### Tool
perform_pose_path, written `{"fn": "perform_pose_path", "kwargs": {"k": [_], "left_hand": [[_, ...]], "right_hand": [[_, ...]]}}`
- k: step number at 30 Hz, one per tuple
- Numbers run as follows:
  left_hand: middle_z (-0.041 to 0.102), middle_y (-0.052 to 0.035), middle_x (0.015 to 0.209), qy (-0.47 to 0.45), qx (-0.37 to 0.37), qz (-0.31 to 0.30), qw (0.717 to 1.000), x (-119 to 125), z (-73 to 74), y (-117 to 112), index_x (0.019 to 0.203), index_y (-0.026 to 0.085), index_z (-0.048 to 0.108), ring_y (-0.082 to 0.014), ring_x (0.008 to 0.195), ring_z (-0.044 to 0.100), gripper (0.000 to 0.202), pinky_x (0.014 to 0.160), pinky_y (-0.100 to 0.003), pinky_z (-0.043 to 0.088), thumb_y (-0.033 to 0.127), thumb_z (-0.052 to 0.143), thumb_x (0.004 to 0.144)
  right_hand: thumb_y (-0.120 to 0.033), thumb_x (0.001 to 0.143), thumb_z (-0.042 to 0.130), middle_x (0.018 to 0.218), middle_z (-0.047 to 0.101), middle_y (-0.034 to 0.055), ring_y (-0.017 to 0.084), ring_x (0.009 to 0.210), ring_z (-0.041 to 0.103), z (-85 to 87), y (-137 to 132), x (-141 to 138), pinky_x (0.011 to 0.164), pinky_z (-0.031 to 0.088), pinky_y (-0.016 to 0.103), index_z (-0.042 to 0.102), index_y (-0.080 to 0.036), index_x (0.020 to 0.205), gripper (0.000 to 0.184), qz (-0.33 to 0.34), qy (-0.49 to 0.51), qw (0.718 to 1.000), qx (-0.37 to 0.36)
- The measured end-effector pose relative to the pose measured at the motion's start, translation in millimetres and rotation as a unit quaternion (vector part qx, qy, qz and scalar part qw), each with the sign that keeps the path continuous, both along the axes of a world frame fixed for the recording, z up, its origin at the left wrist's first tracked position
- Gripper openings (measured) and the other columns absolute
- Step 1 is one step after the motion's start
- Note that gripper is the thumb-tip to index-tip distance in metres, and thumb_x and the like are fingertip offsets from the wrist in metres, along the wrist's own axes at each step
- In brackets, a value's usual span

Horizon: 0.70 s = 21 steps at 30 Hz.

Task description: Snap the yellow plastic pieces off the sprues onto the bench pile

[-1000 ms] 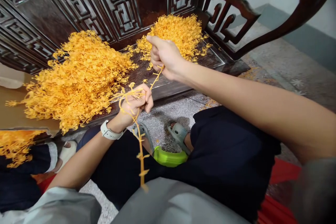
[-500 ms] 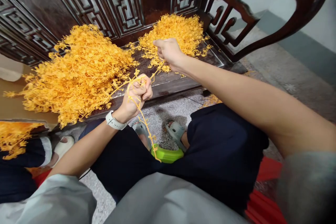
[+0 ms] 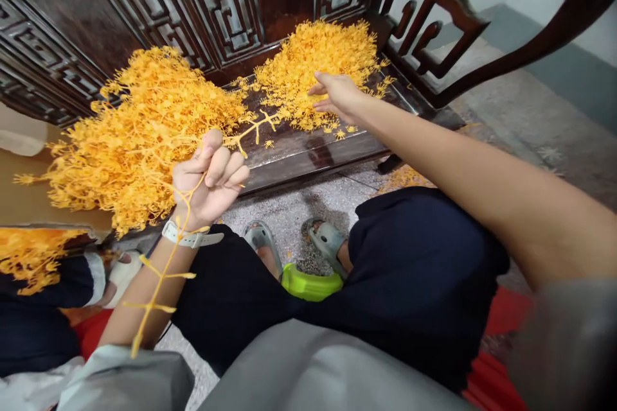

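My left hand (image 3: 211,178), with a white watch at the wrist, is closed round a long yellow plastic sprig (image 3: 159,282) whose stem hangs down along my forearm and whose branched tip sticks out to the right over the bench. My right hand (image 3: 337,93) is stretched out with fingers apart, resting on the smaller heap of yellow sprigs (image 3: 318,61) at the back of the dark wooden bench (image 3: 308,154). A larger heap of yellow sprigs (image 3: 139,128) lies on the bench's left, just behind my left hand.
The bench has a carved back (image 3: 144,0) and a curved armrest (image 3: 482,32) on the right. My feet in grey sandals (image 3: 328,241) stand on speckled floor beside a green object (image 3: 311,284). Another person's leg and white shoe (image 3: 118,276) are at the left, with more yellow sprigs (image 3: 29,257).
My right hand has let go of the sprig, opened, and reached back to the small heap. My left hand has swung left with the sprig, its stem now hanging along my forearm.
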<state>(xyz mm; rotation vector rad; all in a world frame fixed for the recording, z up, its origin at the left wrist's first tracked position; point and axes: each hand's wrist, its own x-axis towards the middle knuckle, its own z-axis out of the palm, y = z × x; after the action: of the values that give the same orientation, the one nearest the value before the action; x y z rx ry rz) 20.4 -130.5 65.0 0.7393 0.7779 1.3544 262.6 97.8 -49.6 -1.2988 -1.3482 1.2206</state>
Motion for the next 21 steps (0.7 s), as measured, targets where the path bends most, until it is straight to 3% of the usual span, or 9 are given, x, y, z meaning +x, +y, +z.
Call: {"fn": "perform_pose_path", "kwargs": {"k": [2, 4, 6, 11, 13, 15, 17, 19, 21], "left_hand": [[0.013, 0.0069, 0.046, -0.001, 0.009, 0.023, 1.000, -1.8, 3.6, 0.3, 0.072, 0.022, 0.043, -0.0128, 0.044, 0.018, 0.035, 0.045, -0.023, 0.026, 0.023, 0.058, 0.104], [0.013, 0.0067, 0.048, -0.015, 0.028, 0.051, 0.998, -5.6, 9.3, 1.0, 0.074, 0.022, 0.045, -0.0127, 0.045, 0.018, 0.033, 0.046, -0.023, 0.026, 0.020, 0.056, 0.106], [0.015, 0.0062, 0.049, -0.028, 0.052, 0.077, 0.995, -11.5, 14.9, 2.0, 0.077, 0.022, 0.048, -0.0125, 0.045, 0.018, 0.031, 0.047, -0.023, 0.026, 0.016, 0.054, 0.106], [0.028, 0.0055, 0.052, -0.025, 0.057, 0.093, 0.994, -25.7, 20.5, 2.6, 0.082, 0.023, 0.055, -0.0109, 0.045, 0.021, 0.026, 0.048, -0.024, 0.027, 0.017, 0.055, 0.108], [0.033, 0.0056, 0.054, -0.036, 0.027, 0.097, 0.994, -28.5, 19.8, 2.0, 0.085, 0.022, 0.058, -0.0099, 0.045, 0.026, 0.026, 0.047, -0.023, 0.028, 0.019, 0.052, 0.110], [0.037, 0.0053, 0.056, -0.063, -0.002, 0.103, 0.993, -29.9, 18.5, 1.1, 0.088, 0.021, 0.059, -0.0089, 0.044, 0.031, 0.030, 0.048, -0.021, 0.031, 0.019, 0.044, 0.113], [0.038, 0.0050, 0.057, -0.094, -0.024, 0.105, 0.990, -31.0, 16.8, 0.2, 0.090, 0.019, 0.060, -0.0084, 0.045, 0.036, 0.035, 0.048, -0.020, 0.033, 0.019, 0.036, 0.115], [0.038, 0.0052, 0.058, -0.112, -0.041, 0.109, 0.987, -32.8, 14.1, -0.4, 0.091, 0.018, 0.060, -0.0081, 0.044, 0.037, 0.036, 0.047, -0.020, 0.034, 0.019, 0.034, 0.115], [0.038, 0.0055, 0.058, -0.117, -0.056, 0.116, 0.985, -35.9, 9.8, -0.3, 0.091, 0.018, 0.061, -0.0080, 0.044, 0.038, 0.033, 0.047, -0.020, 0.034, 0.021, 0.038, 0.115]], "right_hand": [[-0.053, 0.111, 0.048, 0.098, 0.074, 0.0131, 0.016, 0.083, 0.068, 5.9, 0.7, -1.5, 0.079, 0.055, 0.036, 0.064, -0.018, 0.077, 0.052, 0.017, -0.012, 0.999, -0.029], [-0.044, 0.109, 0.057, 0.098, 0.076, 0.0130, 0.018, 0.087, 0.067, 12.8, 2.4, 1.7, 0.083, 0.054, 0.038, 0.066, -0.017, 0.077, 0.043, 0.022, -0.027, 0.999, -0.034], [-0.032, 0.106, 0.064, 0.092, 0.075, 0.0118, 0.018, 0.087, 0.066, 21.4, 7.0, 4.2, 0.084, 0.052, 0.039, 0.065, -0.017, 0.073, 0.035, 0.012, -0.039, 0.999, -0.001], [-0.020, 0.109, 0.046, 0.085, 0.072, 0.0093, 0.017, 0.090, 0.064, 34.5, 10.6, -23.8, 0.087, 0.049, 0.037, 0.066, -0.016, 0.081, 0.035, -0.003, -0.077, 0.992, 0.099], [-0.019, 0.105, 0.054, 0.091, 0.074, 0.0080, 0.018, 0.094, 0.065, 23.3, -4.2, -50.5, 0.093, 0.050, 0.037, 0.071, -0.016, 0.087, 0.025, 0.083, -0.119, 0.973, 0.177], [-0.018, 0.097, 0.067, 0.095, 0.077, 0.0066, 0.020, 0.095, 0.067, 1.0, -24.8, -79.2, 0.098, 0.050, 0.037, 0.076, -0.016, 0.087, 0.013, 0.232, -0.179, 0.925, 0.240], [-0.016, 0.091, 0.073, 0.091, 0.080, 0.0051, 0.020, 0.092, 0.070, -25.3, -41.3, -102.1, 0.096, 0.051, 0.035, 0.081, -0.015, 0.087, 0.009, 0.338, -0.211, 0.896, 0.194], [-0.017, 0.090, 0.074, 0.091, 0.082, 0.0052, 0.020, 0.090, 0.074, -46.2, -45.2, -113.8, 0.094, 0.054, 0.032, 0.085, -0.013, 0.090, 0.011, 0.337, -0.213, 0.911, 0.109], [-0.018, 0.091, 0.074, 0.099, 0.084, 0.0081, 0.022, 0.096, 0.077, -56.0, -33.9, -112.8, 0.096, 0.055, 0.032, 0.086, -0.011, 0.097, 0.015, 0.276, -0.211, 0.936, 0.059]]}}
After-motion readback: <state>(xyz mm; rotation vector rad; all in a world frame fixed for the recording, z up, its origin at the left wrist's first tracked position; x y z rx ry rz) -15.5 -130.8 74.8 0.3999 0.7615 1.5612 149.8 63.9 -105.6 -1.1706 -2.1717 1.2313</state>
